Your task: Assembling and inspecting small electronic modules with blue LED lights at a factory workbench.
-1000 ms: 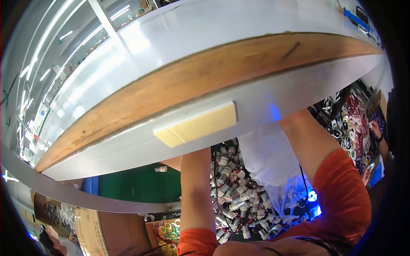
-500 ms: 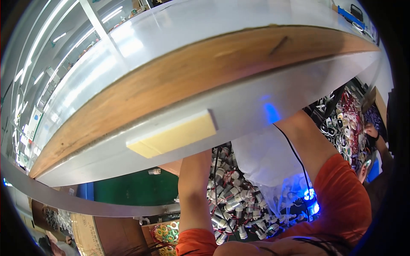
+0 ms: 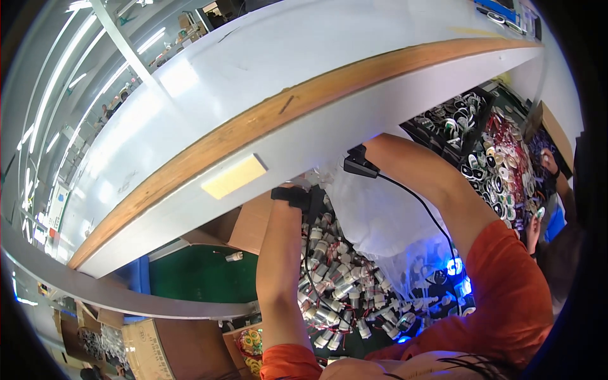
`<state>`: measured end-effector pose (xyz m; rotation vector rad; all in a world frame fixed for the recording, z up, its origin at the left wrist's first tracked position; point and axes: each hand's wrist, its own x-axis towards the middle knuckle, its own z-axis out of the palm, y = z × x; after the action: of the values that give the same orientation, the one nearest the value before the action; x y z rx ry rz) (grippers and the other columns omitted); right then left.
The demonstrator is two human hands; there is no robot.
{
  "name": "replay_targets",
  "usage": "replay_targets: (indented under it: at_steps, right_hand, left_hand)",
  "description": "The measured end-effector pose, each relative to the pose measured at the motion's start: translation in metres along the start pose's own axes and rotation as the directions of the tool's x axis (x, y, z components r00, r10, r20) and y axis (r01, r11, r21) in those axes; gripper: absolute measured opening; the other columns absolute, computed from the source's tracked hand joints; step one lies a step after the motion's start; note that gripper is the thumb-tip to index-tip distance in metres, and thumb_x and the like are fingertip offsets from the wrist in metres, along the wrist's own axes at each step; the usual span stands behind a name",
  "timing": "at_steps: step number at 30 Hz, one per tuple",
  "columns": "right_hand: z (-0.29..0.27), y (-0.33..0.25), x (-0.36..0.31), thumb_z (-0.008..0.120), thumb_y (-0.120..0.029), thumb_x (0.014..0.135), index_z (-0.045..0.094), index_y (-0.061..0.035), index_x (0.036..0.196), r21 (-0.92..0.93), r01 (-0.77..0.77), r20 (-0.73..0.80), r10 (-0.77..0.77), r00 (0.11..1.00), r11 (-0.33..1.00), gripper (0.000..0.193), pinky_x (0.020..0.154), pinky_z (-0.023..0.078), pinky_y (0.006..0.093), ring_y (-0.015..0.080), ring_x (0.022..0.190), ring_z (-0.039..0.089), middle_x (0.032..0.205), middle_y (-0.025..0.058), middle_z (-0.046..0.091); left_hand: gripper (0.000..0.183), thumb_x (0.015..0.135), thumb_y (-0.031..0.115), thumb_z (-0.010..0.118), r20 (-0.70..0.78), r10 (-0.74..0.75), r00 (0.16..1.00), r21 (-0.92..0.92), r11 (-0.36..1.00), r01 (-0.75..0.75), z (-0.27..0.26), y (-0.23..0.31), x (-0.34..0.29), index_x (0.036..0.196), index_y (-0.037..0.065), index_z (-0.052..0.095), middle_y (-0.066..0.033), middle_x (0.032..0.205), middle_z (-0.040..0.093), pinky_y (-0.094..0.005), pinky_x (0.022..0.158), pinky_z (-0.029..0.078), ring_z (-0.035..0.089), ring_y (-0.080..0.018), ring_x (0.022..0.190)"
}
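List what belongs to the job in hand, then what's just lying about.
Likely part of it, between the left forearm and right forearm:
translucent plastic bag
heap of wired grey-and-white cylinders

Apparently just lying about:
lone wired cylinder on the green surface
yellow pad on the bench front
printed cardboard box, lower left

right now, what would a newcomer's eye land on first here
Probably the wooden bench edge sweeping across the picture, with a yellow block below it. Then the bright blue lights at lower right, and the heap of grey-and-white cylinders between the forearms.
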<state>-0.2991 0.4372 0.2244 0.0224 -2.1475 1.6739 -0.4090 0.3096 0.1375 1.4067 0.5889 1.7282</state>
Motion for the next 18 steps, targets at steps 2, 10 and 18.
replay_targets:
  at_steps: [2, 10, 18]
  right_hand:
    - [0.003, 0.002, -0.021, 0.051, -0.056, 0.086, 0.056, -0.0020, 0.121, 0.054, 0.002, 0.024, -0.003, 1.000, 0.999, 0.065, 0.094, 0.042, 0.0311, 0.0194, 0.109, 0.055, 0.118, 0.0110, 0.060]
    - [0.017, -0.006, -0.065, 0.037, -0.047, 0.097, 0.056, -0.0041, 0.120, 0.180, -0.027, 0.013, 0.025, 1.000, 0.983, 0.052, 0.087, 0.045, 0.0269, 0.0105, 0.096, 0.058, 0.108, 0.0043, 0.063]
    - [0.040, -0.048, -0.160, 0.026, -0.055, 0.097, 0.041, -0.0036, 0.135, 0.622, -0.082, 0.208, -0.063, 0.976, 0.779, 0.065, 0.103, 0.039, 0.0335, 0.0179, 0.117, 0.052, 0.130, 0.0095, 0.052]
  left_hand:
    - [0.053, 0.075, 0.027, 0.079, 0.003, 0.009, 1.000, -0.001, 1.000, -0.009, 0.005, 0.001, -0.003, 0.115, 0.003, 0.054, -0.0081, 0.109, 0.058, -0.0291, 0.081, 0.047, 0.057, -0.0177, 0.097]
    - [0.041, 0.082, 0.024, 0.074, -0.623, 0.275, 0.733, 0.456, 0.888, 0.054, 0.122, 0.002, -0.005, 0.112, 0.003, 0.057, -0.0047, 0.103, 0.061, -0.0283, 0.080, 0.048, 0.057, -0.0141, 0.090]
    - [0.047, 0.081, 0.015, 0.075, -0.552, 0.414, 0.724, 0.623, 0.781, 0.029, 0.236, 0.016, -0.046, 0.119, -0.001, 0.051, -0.0069, 0.107, 0.059, -0.0271, 0.077, 0.051, 0.058, -0.0140, 0.090]
